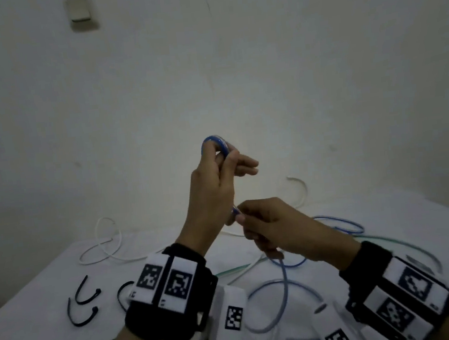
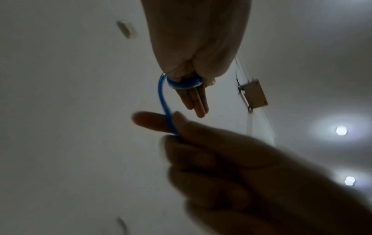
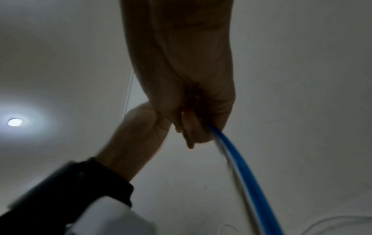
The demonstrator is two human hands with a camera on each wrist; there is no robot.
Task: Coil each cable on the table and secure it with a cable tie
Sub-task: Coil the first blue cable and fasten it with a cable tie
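Observation:
My left hand (image 1: 217,167) is raised above the table and holds a small coil of the blue cable (image 1: 216,143) wound around its fingers, seen in the left wrist view as a blue ring (image 2: 182,83) across them. Just below, my right hand (image 1: 262,226) grips the same blue cable (image 2: 168,117) between thumb and fingers. The rest of it (image 3: 239,160) hangs from that fist down to loose loops (image 1: 283,296) on the white table (image 1: 34,322). Black cable ties (image 1: 85,295) lie at the front left.
A white cable (image 1: 106,246) sprawls at the table's back left and another white piece (image 1: 300,186) curves at the back. A green cable (image 1: 391,238) and more blue loops (image 1: 342,224) lie to the right. A plain wall stands close behind the table.

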